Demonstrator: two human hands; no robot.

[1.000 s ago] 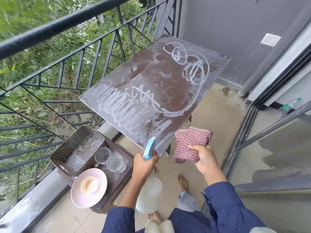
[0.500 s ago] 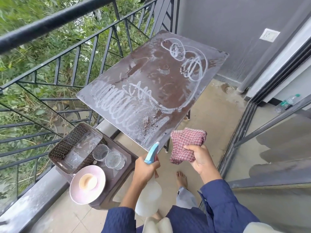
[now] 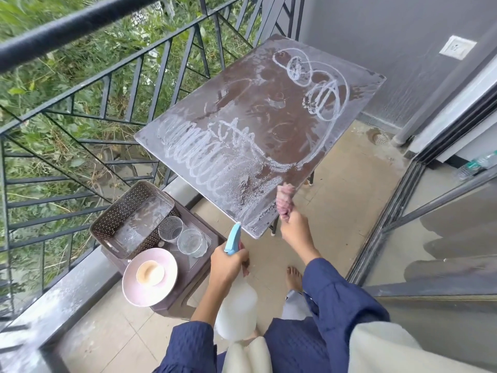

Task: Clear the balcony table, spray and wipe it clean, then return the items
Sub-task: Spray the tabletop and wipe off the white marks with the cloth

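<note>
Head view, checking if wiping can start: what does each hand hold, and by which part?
The left hand grips the spray bottle at its neck, under the blue trigger head. The right hand grips the checked cloth by its lower end.

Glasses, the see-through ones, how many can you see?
2. The first glass stands on the brown stool, right beside the basket. The second glass stands next to it, farther from the basket. The basket's wall might hide more.
</note>
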